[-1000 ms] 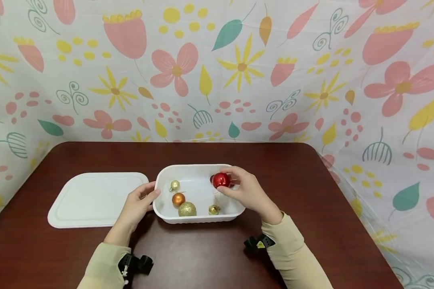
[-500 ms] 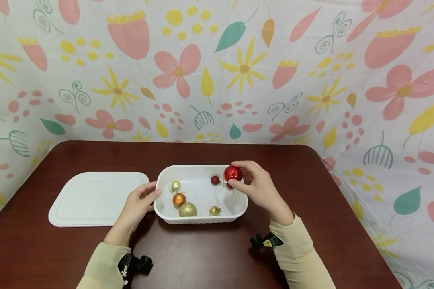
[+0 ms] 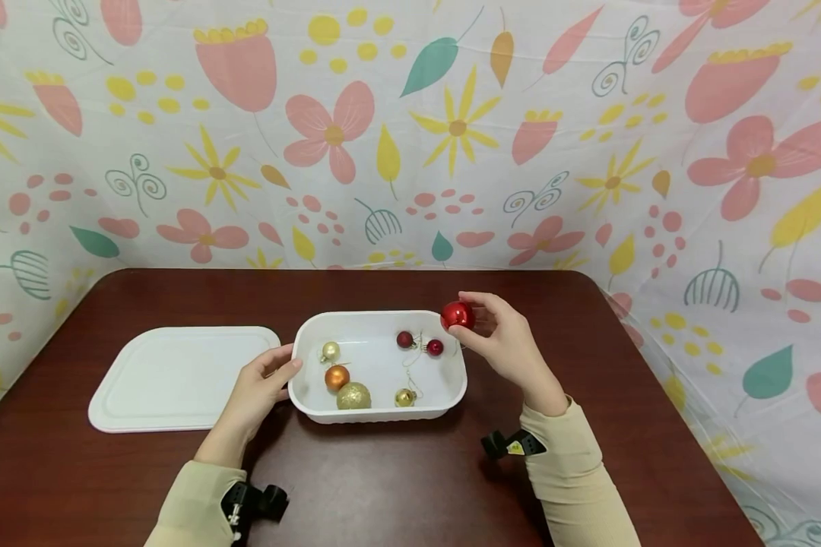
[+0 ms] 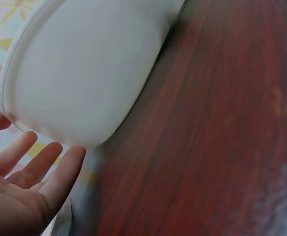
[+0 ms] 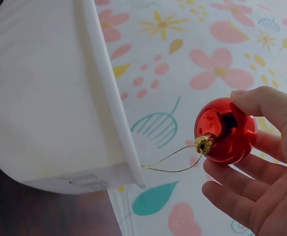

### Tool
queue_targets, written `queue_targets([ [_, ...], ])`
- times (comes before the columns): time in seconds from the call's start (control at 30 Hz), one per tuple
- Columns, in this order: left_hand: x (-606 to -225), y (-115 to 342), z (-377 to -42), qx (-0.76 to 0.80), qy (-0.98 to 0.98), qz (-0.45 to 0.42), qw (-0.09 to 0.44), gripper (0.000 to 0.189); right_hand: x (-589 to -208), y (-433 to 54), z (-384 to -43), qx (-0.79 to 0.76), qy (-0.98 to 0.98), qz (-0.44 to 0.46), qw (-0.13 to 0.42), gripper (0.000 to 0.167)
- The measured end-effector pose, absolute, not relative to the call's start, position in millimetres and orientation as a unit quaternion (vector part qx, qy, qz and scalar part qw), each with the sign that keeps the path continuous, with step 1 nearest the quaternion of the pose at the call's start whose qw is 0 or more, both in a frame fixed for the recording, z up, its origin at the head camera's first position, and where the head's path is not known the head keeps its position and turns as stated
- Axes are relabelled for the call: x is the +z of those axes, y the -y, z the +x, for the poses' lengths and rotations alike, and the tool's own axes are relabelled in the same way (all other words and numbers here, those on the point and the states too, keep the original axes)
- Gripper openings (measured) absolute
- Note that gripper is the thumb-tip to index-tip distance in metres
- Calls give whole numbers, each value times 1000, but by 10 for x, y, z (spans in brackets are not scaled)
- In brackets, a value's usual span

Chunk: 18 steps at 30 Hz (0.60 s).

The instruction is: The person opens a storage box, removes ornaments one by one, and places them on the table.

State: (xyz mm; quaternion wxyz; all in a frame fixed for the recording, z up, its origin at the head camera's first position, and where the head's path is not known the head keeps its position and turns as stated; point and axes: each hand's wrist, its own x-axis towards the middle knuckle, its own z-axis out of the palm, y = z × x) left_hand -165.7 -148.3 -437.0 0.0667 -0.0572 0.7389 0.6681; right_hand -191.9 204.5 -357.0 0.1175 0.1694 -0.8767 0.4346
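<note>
**Red bauble lifted clear of the tub**

Since the earlier frames your right hand point(image 3: 502, 342) has carried the red bauble point(image 3: 458, 314) up and out past the white tub's point(image 3: 376, 414) right rim. Thumb and fingertips pinch the glossy ball; its gold loop point(image 5: 172, 163) dangles by the rim and could snag, and a slack pinch would let it drop and roll toward the table's point(image 3: 561, 319) right edge. Your left hand point(image 3: 260, 387) lies loosely against the tub's left end. In the tub: five smaller baubles. Lid point(image 3: 178, 376) lies flat toward the left edge.

I see a dark reddish-brown desk point(image 3: 588, 395), with flower-printed white cloth point(image 3: 451, 137) hung behind and beside it.
</note>
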Motion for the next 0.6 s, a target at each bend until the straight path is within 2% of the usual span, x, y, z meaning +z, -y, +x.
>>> queue_targets([
  [0.6, -4348, 1473, -1637, 663, -743, -62, 66, 47, -3595, -2236, -1974, 402, 901, 118, 114, 48],
])
